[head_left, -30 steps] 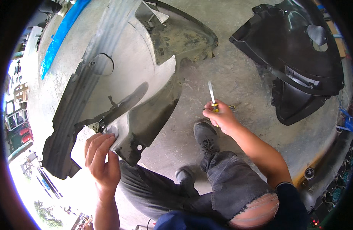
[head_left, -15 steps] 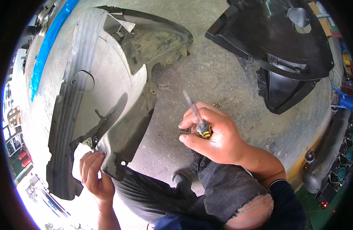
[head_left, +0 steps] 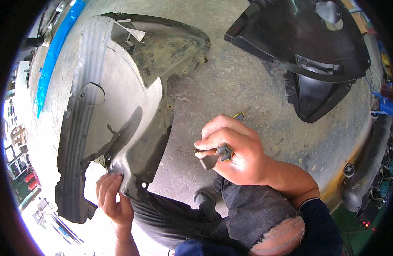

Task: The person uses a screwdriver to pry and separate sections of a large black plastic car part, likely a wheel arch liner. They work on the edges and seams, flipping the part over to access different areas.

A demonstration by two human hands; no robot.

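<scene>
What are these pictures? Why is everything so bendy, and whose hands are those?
There's no robot here. A person wears a wide fisheye camera on their head, looking down; it bends straight edges. Their bare left hand touches the near edge of a large curved grey panel. Their bare right hand holds a grey-bladed, black-and-yellow-handled tool. On the grey concrete floor lie a shiny black moulded panel and a small yellow-and-black thing, partly hidden.

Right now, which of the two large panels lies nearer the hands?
The dusty grey panel on the left: the left hand holds its near end, while the black panel lies untouched.
</scene>
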